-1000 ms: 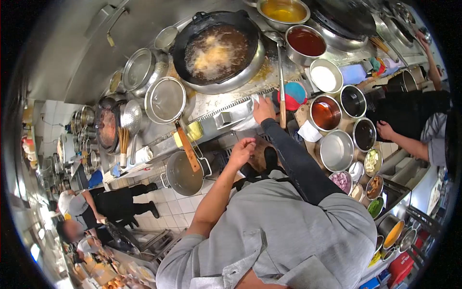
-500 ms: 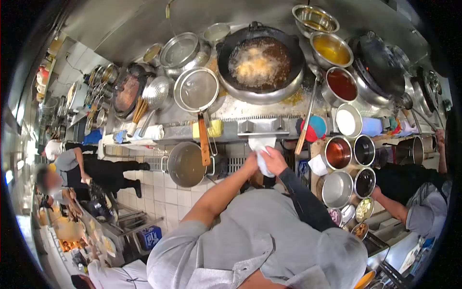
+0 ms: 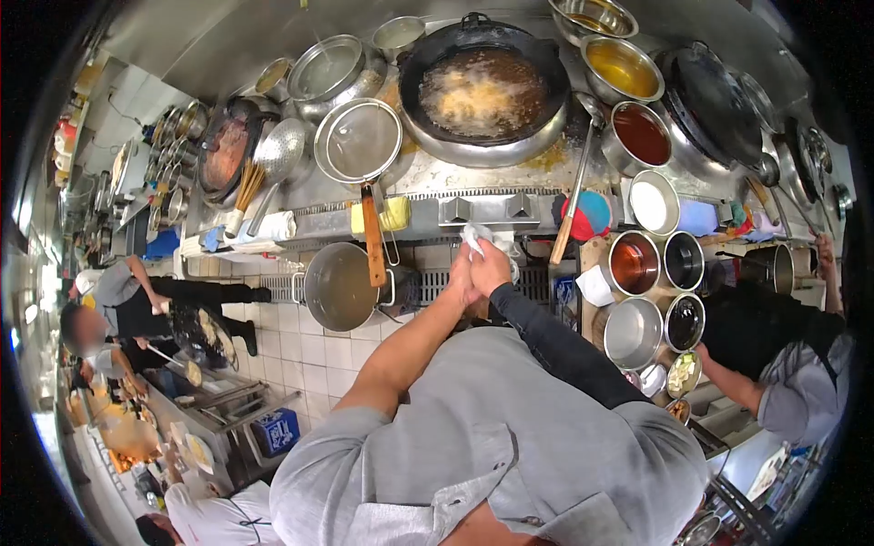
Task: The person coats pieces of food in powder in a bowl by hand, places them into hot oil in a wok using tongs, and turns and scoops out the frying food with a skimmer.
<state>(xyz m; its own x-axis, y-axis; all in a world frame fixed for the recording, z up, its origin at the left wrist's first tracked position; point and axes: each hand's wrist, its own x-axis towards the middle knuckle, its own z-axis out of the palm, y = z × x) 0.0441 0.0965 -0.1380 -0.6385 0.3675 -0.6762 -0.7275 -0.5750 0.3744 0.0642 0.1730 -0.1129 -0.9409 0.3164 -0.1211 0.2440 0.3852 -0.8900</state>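
Observation:
My left hand (image 3: 462,276) and my right hand (image 3: 492,267) press together in front of my body, below the stove's front edge. A crumpled white cloth (image 3: 474,237) is bunched between them, its folds sticking out past the fingers and on the right side. Both hands are closed on it, though part of the left fingers is hidden. Beyond them, on the stove, a black wok (image 3: 552,68) holds bubbling oil with pale golden food in it. A wooden-handled strainer (image 3: 357,136) rests to the left of the wok, its handle overhanging the edge.
A large pot (image 3: 339,284) stands low on the left. A long-handled ladle (image 3: 580,182) leans over the edge at right, near bowls of red sauce (image 3: 642,136), oil (image 3: 625,71) and white powder (image 3: 654,202). Co-workers stand at left (image 3: 118,287) and right (image 3: 801,391).
My hands have come closer together and moved slightly left and up with the cloth, which is now squeezed between them. The view has shifted a little. At left, a co-worker's pan has tilted.

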